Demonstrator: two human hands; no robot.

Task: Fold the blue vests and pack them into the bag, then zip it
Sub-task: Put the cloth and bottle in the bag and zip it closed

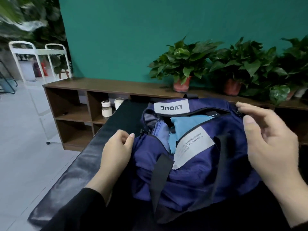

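Observation:
A dark blue duffel bag (pixel 196 172) with white labels and black straps lies on the black table (pixel 93 157). Its top zip is open, and light blue vest fabric (pixel 186 124) shows folded inside the opening. My left hand (pixel 116 150) pinches the bag's left end beside the zip, thumb against forefinger. My right hand (pixel 266 139) hovers over the bag's right end, with thumb and forefinger close to the black zip pull (pixel 240 114); whether they touch it is unclear.
A low brown shelf unit (pixel 100 90) stands behind the table against a green wall, with two jars (pixel 111 107) in a cubby and potted plants (pixel 183 64) on top. White metal chairs (pixel 38 60) stand at the far left on a pale tiled floor.

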